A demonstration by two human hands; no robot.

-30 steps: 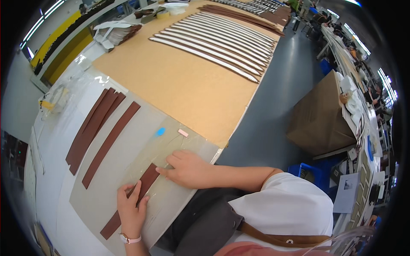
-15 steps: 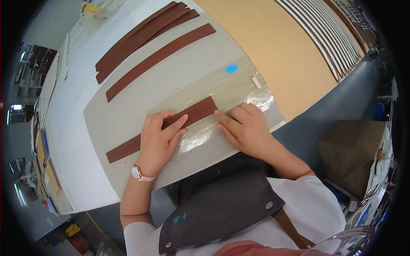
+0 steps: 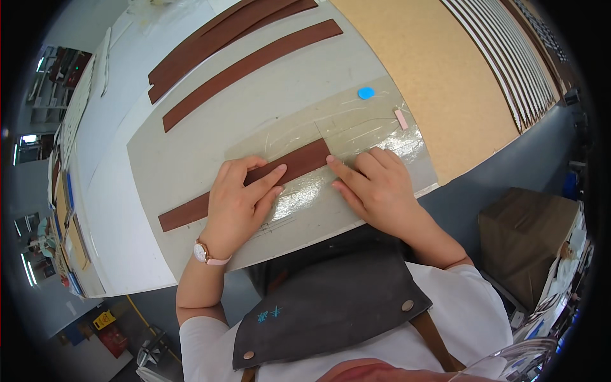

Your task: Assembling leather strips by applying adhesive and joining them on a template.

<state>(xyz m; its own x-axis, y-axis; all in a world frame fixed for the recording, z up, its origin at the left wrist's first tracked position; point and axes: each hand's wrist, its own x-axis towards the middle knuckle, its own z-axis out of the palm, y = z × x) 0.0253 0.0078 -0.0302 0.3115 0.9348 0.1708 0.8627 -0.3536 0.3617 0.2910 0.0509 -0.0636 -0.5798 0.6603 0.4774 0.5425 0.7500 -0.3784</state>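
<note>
Head view: both hands, left [image 3: 238, 204] and right [image 3: 375, 188], spread flat, pressing strip [image 3: 254, 184] onto mat [image 3: 178, 159]; other strips [image 3: 248, 67] waiting.

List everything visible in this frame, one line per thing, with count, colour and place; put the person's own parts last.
brown strip: 1, reddish brown, flat on the mat under both hands
loose brown strip: 1, brown, farther up the mat
stacked brown strips: several, count unclear, dark brown, top of the table
grey mat: 1, grey, on the white table
clear film: 1, see-through, on the mat beneath the near strip
blue disc: 1, blue, right part of the mat
pink piece: 1, pale pink, below the disc
tan board: 1, tan, right of the mat
cardboard box: 1, brown, on the floor at right
left hand: pressing the strip, wristwatch on the wrist
right hand: fingertips at the strip's right end
</note>
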